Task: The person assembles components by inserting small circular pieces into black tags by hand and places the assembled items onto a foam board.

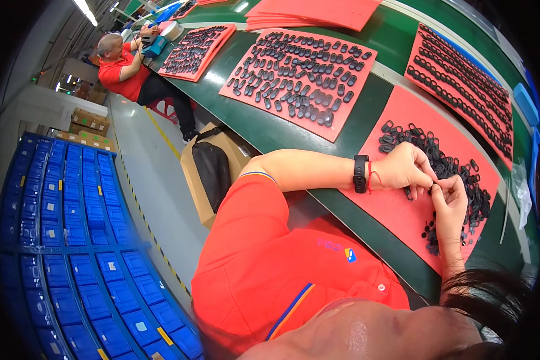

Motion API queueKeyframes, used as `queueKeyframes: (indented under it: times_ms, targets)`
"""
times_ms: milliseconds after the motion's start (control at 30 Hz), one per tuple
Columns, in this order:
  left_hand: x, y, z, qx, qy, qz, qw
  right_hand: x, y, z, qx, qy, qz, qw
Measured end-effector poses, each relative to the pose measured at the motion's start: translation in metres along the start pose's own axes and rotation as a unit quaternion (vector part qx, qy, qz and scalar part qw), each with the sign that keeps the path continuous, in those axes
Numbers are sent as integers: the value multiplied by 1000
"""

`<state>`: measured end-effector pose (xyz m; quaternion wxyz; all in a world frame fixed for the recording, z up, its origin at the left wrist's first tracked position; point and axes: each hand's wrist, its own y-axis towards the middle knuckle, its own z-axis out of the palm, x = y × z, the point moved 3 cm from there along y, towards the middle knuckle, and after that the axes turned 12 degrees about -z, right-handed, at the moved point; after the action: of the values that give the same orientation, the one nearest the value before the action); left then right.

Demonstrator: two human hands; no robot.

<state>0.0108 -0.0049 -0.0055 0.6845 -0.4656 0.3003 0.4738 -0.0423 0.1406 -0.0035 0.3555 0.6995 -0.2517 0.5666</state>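
Left fingers (425, 179) and right fingers (441, 201) pinch a small dark part (435, 182), black pieces (479, 201) beneath; probably fitting it together, next needing careful alignment.

Matt foam, dull plastic, soft cloth

All around the grip, black pieces (428, 144), plastic-looking with a dull sheen! Under them, a red sheet (390, 210), matt and foam-like. Beyond its edge, the green tabletop (252, 126) shines smooth. Just behind the grip, a matt, rubbery watch (360, 174); farther back, a soft cloth shirt (240, 222).
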Motion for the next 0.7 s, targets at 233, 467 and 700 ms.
queueKeyframes:
  times_ms: [233, 467, 700]
  targets:
    - [-6, -1, 0, 15, -8, -18, 1000, 7, 2, 1, -19, 27, 37, 999]
    - [-11, 1, -4, -37, 43, -1, 998, 6, 3, -1, -26, 98, 59, 993]
    - [-12, 1, -6, -37, 47, -13, 998, 8, 4, -3, -25, 102, 77, 991]
